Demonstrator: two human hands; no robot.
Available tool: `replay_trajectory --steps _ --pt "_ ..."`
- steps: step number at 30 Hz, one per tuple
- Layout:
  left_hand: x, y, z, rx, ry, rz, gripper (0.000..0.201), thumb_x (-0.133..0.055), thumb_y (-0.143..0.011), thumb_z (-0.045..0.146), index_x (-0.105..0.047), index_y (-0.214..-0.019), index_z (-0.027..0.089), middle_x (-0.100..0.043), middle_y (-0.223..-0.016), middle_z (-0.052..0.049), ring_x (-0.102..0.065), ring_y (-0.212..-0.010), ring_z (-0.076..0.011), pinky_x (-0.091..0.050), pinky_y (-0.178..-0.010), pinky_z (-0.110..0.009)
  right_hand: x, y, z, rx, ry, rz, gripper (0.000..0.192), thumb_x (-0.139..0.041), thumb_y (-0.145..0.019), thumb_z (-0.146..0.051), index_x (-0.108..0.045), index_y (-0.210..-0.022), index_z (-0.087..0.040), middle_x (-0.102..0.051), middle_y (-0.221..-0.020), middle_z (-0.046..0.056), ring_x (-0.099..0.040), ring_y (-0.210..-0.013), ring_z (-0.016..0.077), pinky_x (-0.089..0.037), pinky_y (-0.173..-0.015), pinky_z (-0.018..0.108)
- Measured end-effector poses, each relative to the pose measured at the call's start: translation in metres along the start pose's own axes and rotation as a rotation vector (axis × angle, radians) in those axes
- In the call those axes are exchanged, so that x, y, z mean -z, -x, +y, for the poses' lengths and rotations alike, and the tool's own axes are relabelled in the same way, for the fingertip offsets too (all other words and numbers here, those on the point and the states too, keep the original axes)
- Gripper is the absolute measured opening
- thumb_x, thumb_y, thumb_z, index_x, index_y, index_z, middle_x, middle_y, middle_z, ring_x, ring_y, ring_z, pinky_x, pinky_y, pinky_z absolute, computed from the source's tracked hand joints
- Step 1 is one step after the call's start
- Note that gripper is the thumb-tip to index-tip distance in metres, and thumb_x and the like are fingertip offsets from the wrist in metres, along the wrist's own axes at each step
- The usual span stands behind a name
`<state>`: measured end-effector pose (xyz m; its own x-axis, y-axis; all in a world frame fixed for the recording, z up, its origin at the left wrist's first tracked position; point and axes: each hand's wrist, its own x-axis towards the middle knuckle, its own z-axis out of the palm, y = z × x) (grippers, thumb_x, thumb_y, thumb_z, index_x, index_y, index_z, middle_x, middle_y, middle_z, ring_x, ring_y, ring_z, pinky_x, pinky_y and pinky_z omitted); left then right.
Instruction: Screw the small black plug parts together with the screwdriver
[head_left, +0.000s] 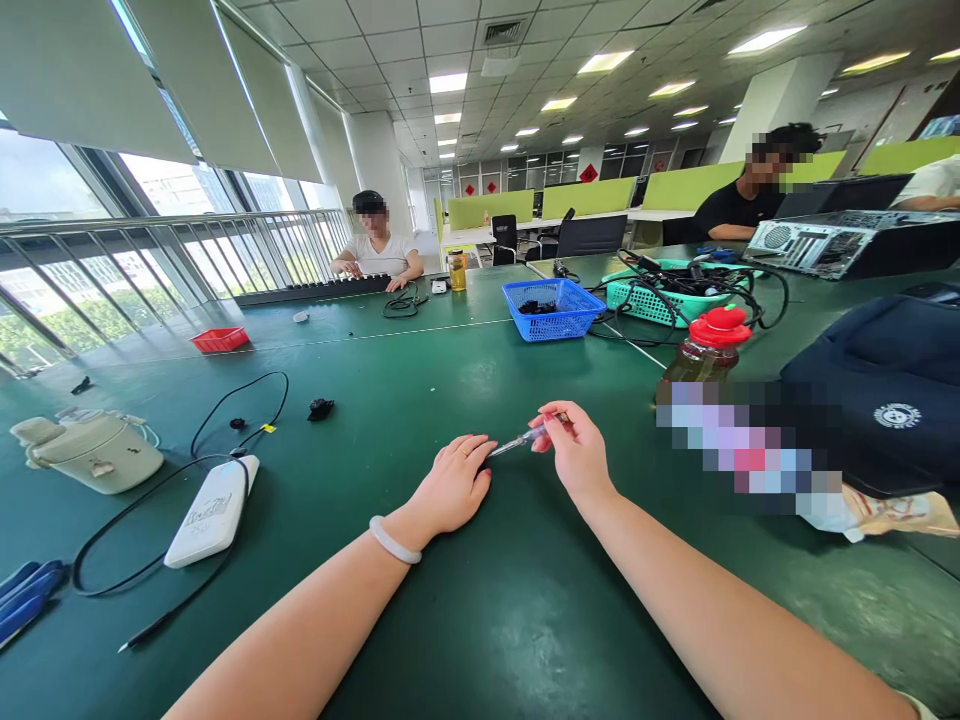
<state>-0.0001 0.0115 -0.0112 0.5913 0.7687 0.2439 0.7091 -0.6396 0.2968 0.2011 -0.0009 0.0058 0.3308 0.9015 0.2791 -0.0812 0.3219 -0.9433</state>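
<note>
On the green table (465, 620), right hand (574, 455) pinches a small screwdriver (521, 438); left hand (454, 485) rests flat, fingers together, at its tip; nothing opened yet.

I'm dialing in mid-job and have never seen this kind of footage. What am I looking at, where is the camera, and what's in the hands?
There is no machine here: a camera worn on a person's head looks down at their two bare arms over a green table. The right hand pinches a small screwdriver by its handle; its tip points toward the left hand, which rests flat on the table and wears a pale bracelet. To the left lie a white device with a black cable. Farther off stands a blue basket. Other people sit across the table.
</note>
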Motion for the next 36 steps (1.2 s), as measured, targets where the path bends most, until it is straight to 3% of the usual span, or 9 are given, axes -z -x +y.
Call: replay_trajectory --steps 8,19,23,31,36 --pt "0.006 -0.001 0.002 0.079 -0.001 -0.016 0.041 -0.034 -0.095 0.022 -0.061 -0.126 0.022 -0.052 -0.142 -0.008 -0.045 -0.133 -0.023 -0.034 -0.115 -0.047 0.007 -0.007 -0.001 -0.113 -0.089 0.139 0.026 -0.067 -0.07 -0.04 -0.06 -0.083 -0.019 -0.066 -0.068 -0.001 -0.056 -0.046 0.0095 -0.05 -0.048 0.024" --pt "0.008 0.006 -0.014 0.18 -0.037 0.031 0.045 -0.032 -0.093 0.017 -0.059 -0.129 0.022 -0.052 -0.142 -0.008 -0.047 -0.131 -0.0229 -0.033 -0.114 -0.05 0.011 -0.01 0.006 -0.137 -0.108 0.156 0.025 -0.066 -0.068 -0.038 -0.06 -0.084 -0.019 -0.066 -0.069 -0.001 -0.055 -0.045 0.0086 -0.049 -0.047 0.022" --pt "0.018 0.01 -0.043 0.243 -0.092 0.026 0.049 -0.032 -0.091 0.018 -0.057 -0.132 0.021 -0.051 -0.143 -0.008 -0.046 -0.132 -0.0245 -0.035 -0.113 -0.049 0.011 -0.011 0.009 -0.138 -0.084 0.133 0.027 -0.065 -0.069 -0.04 -0.06 -0.085 -0.019 -0.066 -0.07 -0.001 -0.056 -0.045 0.009 -0.05 -0.046 0.023" --pt "0.064 0.044 -0.144 0.504 -0.17 0.14 0.057 -0.037 -0.077 0.01 -0.06 -0.129 0.015 -0.055 -0.139 -0.01 -0.05 -0.129 -0.0248 -0.039 -0.112 -0.042 0.009 -0.012 0.018 -0.153 -0.056 0.079 0.024 -0.065 -0.071 -0.039 -0.06 -0.085 -0.02 -0.067 -0.069 -0.001 -0.056 -0.045 0.0096 -0.049 -0.046 0.023" --pt "0.091 0.057 -0.17 0.763 -0.241 0.14 0.058 -0.046 -0.068 0.008 -0.066 -0.121 0.02 -0.054 -0.14 -0.011 -0.05 -0.127 -0.0343 -0.042 -0.105 -0.054 0.008 -0.01 0.02 -0.156 -0.02 0.045 0.024 -0.065 -0.073 -0.039 -0.06 -0.086 -0.02 -0.067 -0.07 -0.001 -0.058 -0.046 0.0104 -0.049 -0.046 0.024"
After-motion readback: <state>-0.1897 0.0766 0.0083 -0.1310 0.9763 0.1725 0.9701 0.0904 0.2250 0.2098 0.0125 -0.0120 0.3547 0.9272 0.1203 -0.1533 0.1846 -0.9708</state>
